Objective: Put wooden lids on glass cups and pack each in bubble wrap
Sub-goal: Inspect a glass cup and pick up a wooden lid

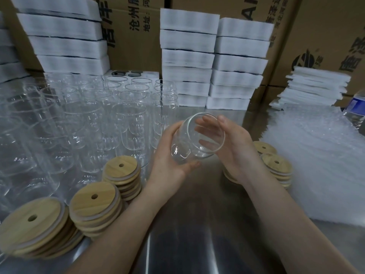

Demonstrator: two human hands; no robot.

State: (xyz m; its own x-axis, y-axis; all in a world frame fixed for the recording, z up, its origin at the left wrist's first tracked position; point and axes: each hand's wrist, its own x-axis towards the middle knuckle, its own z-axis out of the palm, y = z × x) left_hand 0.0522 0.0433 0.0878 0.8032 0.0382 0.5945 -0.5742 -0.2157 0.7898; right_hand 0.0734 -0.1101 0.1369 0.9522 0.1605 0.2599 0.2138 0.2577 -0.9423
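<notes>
A clear glass cup is tilted in the air over the steel table, its mouth towards me and no lid on it. My left hand grips its base from below and the left. My right hand lies against its far right side, fingers straight and seen through the glass. Stacks of round wooden lids with a straw hole stand at the front left and just right of my right wrist. A pile of bubble wrap covers the table's right side.
Several empty glass cups stand in rows at the left and middle back. White foam stacks and cardboard cartons line the rear. Folded white sheets and a plastic water bottle are at the far right.
</notes>
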